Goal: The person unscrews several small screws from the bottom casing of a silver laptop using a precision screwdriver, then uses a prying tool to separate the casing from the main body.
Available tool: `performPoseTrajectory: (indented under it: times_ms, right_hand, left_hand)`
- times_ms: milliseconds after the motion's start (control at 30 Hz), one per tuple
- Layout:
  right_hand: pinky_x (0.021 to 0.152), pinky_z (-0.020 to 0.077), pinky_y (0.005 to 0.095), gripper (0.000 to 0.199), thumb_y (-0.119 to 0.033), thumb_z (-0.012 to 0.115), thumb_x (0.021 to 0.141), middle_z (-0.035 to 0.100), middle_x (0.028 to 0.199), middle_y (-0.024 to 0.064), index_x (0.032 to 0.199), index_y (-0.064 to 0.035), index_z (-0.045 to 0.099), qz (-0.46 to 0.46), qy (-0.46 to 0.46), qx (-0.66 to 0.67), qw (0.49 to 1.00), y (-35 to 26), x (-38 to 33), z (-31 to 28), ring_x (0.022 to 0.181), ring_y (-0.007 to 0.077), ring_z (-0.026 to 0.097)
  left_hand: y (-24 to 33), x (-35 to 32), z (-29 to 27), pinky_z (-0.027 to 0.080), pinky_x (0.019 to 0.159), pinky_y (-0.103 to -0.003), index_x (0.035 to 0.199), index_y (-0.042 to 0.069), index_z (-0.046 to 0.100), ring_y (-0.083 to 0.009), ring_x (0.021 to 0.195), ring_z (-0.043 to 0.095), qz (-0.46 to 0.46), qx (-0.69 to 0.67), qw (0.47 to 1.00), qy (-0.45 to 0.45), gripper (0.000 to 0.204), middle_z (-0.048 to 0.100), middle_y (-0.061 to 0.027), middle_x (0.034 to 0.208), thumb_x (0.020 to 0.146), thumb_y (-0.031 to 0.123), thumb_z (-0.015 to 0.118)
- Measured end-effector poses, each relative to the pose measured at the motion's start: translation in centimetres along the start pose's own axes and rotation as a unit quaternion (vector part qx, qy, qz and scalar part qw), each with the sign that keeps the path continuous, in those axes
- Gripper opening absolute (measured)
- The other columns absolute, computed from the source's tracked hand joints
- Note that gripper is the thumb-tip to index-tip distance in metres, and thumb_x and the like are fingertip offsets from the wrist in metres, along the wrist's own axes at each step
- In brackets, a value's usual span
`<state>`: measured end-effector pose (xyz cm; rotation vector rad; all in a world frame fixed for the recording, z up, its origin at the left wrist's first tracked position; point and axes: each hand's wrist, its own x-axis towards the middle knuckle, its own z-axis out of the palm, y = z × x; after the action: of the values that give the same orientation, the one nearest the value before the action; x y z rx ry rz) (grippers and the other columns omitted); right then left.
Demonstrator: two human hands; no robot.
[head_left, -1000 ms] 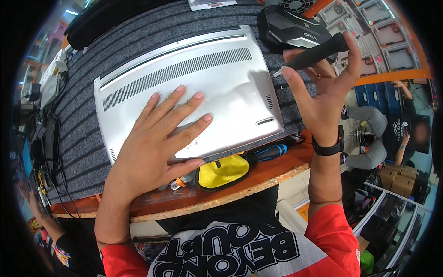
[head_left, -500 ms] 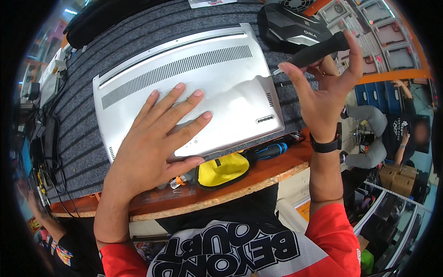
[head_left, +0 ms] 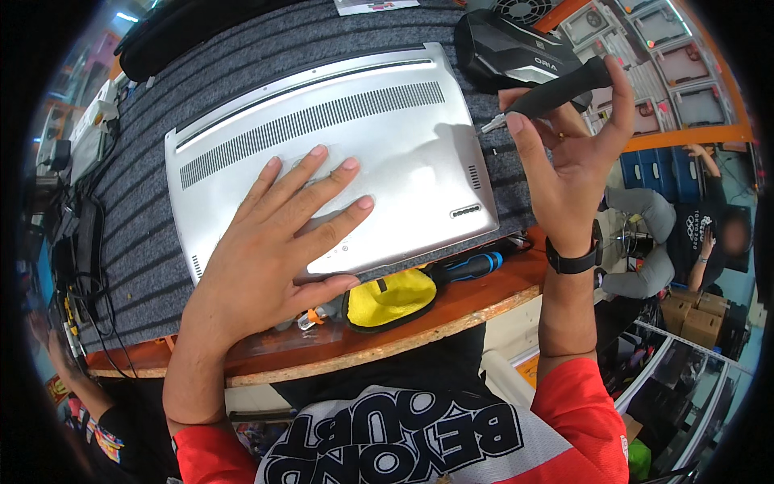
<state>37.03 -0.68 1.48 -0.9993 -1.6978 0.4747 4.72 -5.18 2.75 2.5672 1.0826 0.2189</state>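
A silver laptop [head_left: 403,173] lies bottom side up on a dark grey ribbed mat [head_left: 133,266]. My left hand [head_left: 278,234] rests flat on it, fingers spread, covering part of the casing. Beyond the laptop's right edge, my right hand [head_left: 572,157] holds a black-handled screwdriver [head_left: 556,90] between thumb and fingers. Its metal tip points left towards the laptop's right edge and looks just off it. The little finger curls over the handle's rear end.
A yellow-lined black pouch [head_left: 391,298] and a blue-and-black screwdriver [head_left: 472,264] lie along the wooden front edge [head_left: 322,359]. A black box-like device [head_left: 516,52] stands at the back right. Cables [head_left: 89,282] run down the left side. Another person [head_left: 701,234] sits at the far right.
My right thumb has drawn back along the screwdriver from near its tip, and another fingertip now shows above the handle. My left hand stays flat on the laptop.
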Motion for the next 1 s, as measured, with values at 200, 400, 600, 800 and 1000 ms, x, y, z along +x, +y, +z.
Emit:
performPoseTrajectory:
  times_ms: [200, 400, 600, 800, 1000]
  right_hand:
    - [0.094, 0.0615, 0.0363, 0.099, 0.006, 0.079, 0.088, 0.065, 0.125, 0.0161, 0.162, -0.0098, 0.014, -0.051, 0.004, -0.07, 0.996, 0.15, -0.07, -0.13, 0.104, 0.0232, 0.074]
    - [0.091, 0.0616, 0.034, 0.099, 0.004, 0.081, 0.087, 0.061, 0.131, 0.0168, 0.161, -0.0078, 0.016, -0.052, -0.008, -0.098, 0.994, 0.22, -0.1, -0.23, 0.103, 0.0224, 0.074]
    - [0.086, 0.0611, 0.0313, 0.1, 0.002, 0.084, 0.086, 0.055, 0.142, 0.0161, 0.161, -0.0081, 0.018, -0.041, 0.003, -0.048, 0.998, 0.52, -0.27, -0.14, 0.101, 0.0198, 0.073]
    - [0.087, 0.0607, 0.031, 0.094, 0.004, 0.078, 0.089, 0.047, 0.152, 0.0176, 0.161, -0.0086, 0.018, -0.055, 0.009, -0.086, 0.995, 0.06, -0.21, 0.01, 0.107, 0.021, 0.072]
    - [0.086, 0.0605, 0.0309, 0.094, 0.005, 0.078, 0.088, 0.037, 0.159, 0.0183, 0.161, -0.008, 0.018, -0.036, 0.002, -0.056, 0.998, 0.09, -0.31, -0.29, 0.107, 0.0205, 0.072]
  left_hand:
    - [0.23, 0.07, -0.08, 0.026, 0.126, -0.06, 0.147, 0.025, 0.063, -0.0364, 0.156, 0.034, 0.001, -0.001, 1.0, 0.005, 0.075, 0.045, -0.0066, 0.165, 0.079, 0.05, 0.081]
    - [0.15, 0.03, 0.08, 0.025, 0.126, -0.06, 0.147, 0.025, 0.063, -0.0361, 0.156, 0.033, -0.002, -0.004, 1.0, 0.003, 0.074, 0.044, -0.0063, 0.166, 0.08, 0.05, 0.081]
    - [0.1, 0.01, 0.16, 0.024, 0.127, -0.06, 0.149, 0.025, 0.062, -0.036, 0.157, 0.032, -0.002, -0.001, 1.0, -0.002, 0.076, 0.043, -0.006, 0.166, 0.079, 0.05, 0.081]
    - [0.09, -0.02, 0.09, 0.023, 0.128, -0.059, 0.149, 0.025, 0.061, -0.0356, 0.157, 0.032, -0.004, -0.001, 1.0, -0.006, 0.077, 0.043, -0.006, 0.166, 0.079, 0.05, 0.08]
    - [0.11, 0.07, 0.07, 0.023, 0.128, -0.059, 0.149, 0.025, 0.061, -0.0357, 0.157, 0.032, -0.004, 0.003, 1.0, -0.009, 0.076, 0.042, -0.0063, 0.167, 0.08, 0.05, 0.08]
